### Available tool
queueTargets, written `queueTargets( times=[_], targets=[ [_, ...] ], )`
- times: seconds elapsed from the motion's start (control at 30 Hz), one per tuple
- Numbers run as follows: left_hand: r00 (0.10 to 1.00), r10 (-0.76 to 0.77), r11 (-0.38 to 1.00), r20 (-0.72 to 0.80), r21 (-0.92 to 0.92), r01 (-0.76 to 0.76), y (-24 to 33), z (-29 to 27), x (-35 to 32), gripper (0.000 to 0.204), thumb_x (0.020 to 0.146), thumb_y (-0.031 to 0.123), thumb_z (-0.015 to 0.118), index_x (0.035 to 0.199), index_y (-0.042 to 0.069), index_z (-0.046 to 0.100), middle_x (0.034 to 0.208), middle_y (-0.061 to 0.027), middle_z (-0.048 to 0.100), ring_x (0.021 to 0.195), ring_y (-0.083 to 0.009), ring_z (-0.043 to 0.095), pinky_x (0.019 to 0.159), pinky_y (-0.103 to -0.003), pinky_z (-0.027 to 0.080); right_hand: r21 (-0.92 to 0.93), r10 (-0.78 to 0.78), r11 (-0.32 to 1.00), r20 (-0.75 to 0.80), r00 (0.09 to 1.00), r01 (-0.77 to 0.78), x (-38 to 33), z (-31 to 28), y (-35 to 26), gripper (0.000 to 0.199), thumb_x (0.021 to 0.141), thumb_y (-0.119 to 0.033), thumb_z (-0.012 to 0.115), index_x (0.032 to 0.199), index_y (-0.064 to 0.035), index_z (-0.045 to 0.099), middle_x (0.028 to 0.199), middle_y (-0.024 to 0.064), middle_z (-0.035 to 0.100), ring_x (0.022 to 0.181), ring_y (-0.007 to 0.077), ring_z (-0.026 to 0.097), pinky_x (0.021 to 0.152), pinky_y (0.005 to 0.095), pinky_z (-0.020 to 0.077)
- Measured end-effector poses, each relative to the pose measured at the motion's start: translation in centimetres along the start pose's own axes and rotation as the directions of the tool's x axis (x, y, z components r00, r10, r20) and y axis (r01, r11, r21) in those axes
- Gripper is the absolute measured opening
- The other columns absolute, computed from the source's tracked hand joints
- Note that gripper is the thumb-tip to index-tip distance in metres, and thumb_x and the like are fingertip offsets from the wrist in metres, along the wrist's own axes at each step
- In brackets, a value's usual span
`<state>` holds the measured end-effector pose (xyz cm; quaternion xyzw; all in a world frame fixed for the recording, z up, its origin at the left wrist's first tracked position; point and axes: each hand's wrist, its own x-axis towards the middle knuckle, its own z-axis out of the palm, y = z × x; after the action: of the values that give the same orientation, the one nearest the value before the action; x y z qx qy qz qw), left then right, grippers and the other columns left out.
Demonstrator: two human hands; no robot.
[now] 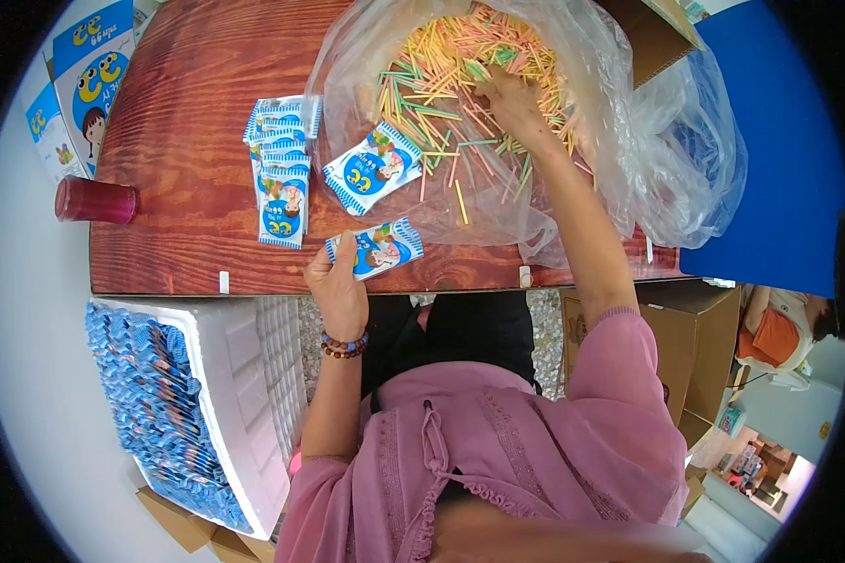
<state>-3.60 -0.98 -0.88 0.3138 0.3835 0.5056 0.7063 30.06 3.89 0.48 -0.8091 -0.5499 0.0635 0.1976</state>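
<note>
While the white foam box [244, 413] at 7 o'clock already holds rows of blue packets [160, 413], I judge plenty is left: the clear bag [648, 141] at 1 o'clock is full of coloured sticks [441, 66]. A small stack of packets [282, 169] lies on the wooden table [178, 113] at 11 o'clock, with one loose packet [374, 169] beside it. My right hand [512, 103] is inside the bag, fingers curled into the sticks. My left hand [338, 281] pinches one packet [377, 248] at the table's near edge
</note>
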Motion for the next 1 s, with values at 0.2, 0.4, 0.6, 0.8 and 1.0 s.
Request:
queueTargets(
  times=[0.2,0.4,0.6,0.8,1.0],
  targets=[
    [1.0,0.013,1.0,-0.008,0.008,-0.013,-0.2,-0.1,-0.1,0.016,0.093,0.011,0.06,0.087,-0.002,0.066,0.076,0.0015,0.063,0.065,-0.0017,0.053,0.059,-0.021,0.045,0.024,-0.025,0.999,-0.118,0.993,0.028,-0.2,0.7,0.8,0.029,0.094,-0.025,0.046,0.111,-0.0029,0.054,0.094,0.0169,0.066,0.098,0.0325,0.06,0.096,0.0551,0.0321],
    [1.0,0.008,1.0,0.01,0.003,-0.008,-0.2,-0.6,0.1,0.016,0.093,0.011,0.06,0.088,-0.002,0.067,0.08,0.0001,0.065,0.068,-0.0029,0.056,0.063,-0.021,0.047,0.815,0.164,0.579,-0.114,0.98,-0.002,-1.9,0.2,-0.9,0.02,0.095,-0.019,0.05,0.104,-0.0026,0.057,0.095,0.0103,0.065,0.096,0.023,0.06,0.097,0.0398,0.0376],
    [0.999,0.01,0.999,0.034,-0.051,-0.008,-0.3,-0.5,0.2,0.014,0.093,0.01,0.059,0.092,-0.002,0.066,0.084,-0.0016,0.066,0.071,-0.0043,0.059,0.065,-0.022,0.049,0.773,0.017,0.622,-0.171,0.985,0.123,-5.8,1.5,-2.0,0.016,0.095,-0.015,0.052,0.102,-0.0018,0.057,0.099,0.0048,0.066,0.096,0.0143,0.058,0.088,0.0284,0.0444],
    [0.999,0.006,0.998,0.043,-0.063,-0.004,-0.6,-1.0,0.2,0.013,0.093,0.009,0.059,0.094,-0.002,0.066,0.087,-0.0024,0.067,0.073,-0.0049,0.059,0.067,-0.023,0.049,0.29,-0.04,0.952,-0.19,0.981,0.095,-6.8,2.5,-1.5,0.025,0.095,-0.016,0.05,0.115,-0.0017,0.057,0.107,0.0114,0.063,0.11,0.0206,0.053,0.101,0.0344,0.034],
    [0.999,0.006,0.998,0.047,-0.056,-0.003,-0.6,-0.9,0.3,0.013,0.093,0.009,0.058,0.094,-0.002,0.066,0.087,-0.0027,0.066,0.074,-0.0053,0.059,0.068,-0.024,0.05,0.728,0.016,0.675,-0.18,0.984,0.122,-7.2,1.2,-2.6,0.026,0.097,-0.023,0.048,0.111,-0.0018,0.05,0.083,0.0094,0.06,0.091,0.027,0.057,0.111,0.0522,0.013]
  ],
)
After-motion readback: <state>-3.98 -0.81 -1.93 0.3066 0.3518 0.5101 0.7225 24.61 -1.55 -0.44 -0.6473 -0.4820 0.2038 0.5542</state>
